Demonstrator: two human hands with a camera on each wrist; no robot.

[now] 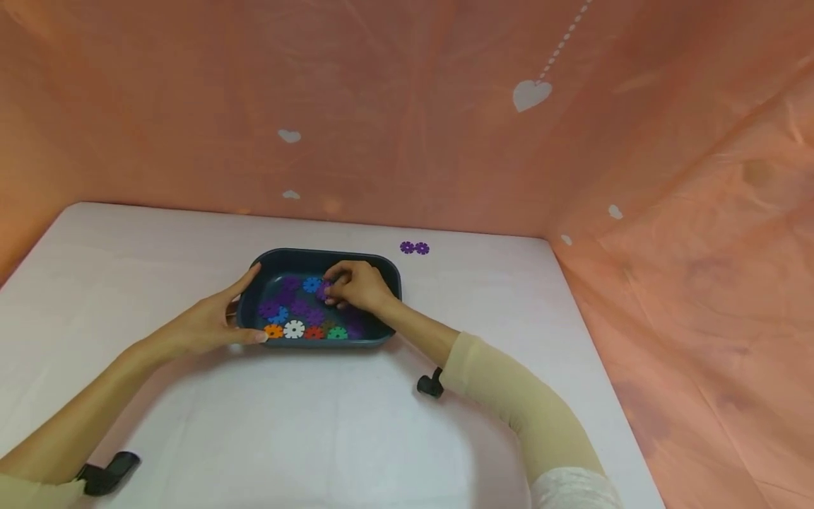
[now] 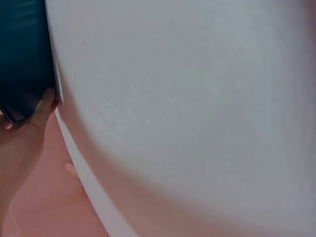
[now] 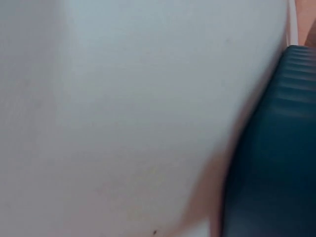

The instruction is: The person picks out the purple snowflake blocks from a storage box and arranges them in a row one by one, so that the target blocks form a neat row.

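From the head camera I see my left hand (image 1: 210,322) spread along the left wall of a dark blue tray (image 1: 356,259), fingers straight against the rim and thumb near the front corner, bracing it rather than gripping. The left wrist view shows only a fingertip touching that dark wall beside the pale surface.

The tray sits near the middle of the table, slightly toward the back. Inside lie flat, gear-shaped plastic discs: purple ones in a loose heap, a blue disc (image 1: 311,284) toward the back, and orange, white, red and green discs in a row along the front wall.

My right hand (image 1: 356,286) reaches into the tray with fingertips drawn together on a purple disc (image 1: 323,290) just beside the blue one. I judge a clean pick needs a pinch on that single disc, lifted straight up while the left hand keeps the tray steady.

Further right, two joined purple discs (image 1: 414,247) lie on the table behind the tray.

The table (image 1: 331,438) is covered in pale pinkish-white material. Orange sheeting with white hearts closes off the back and right side.
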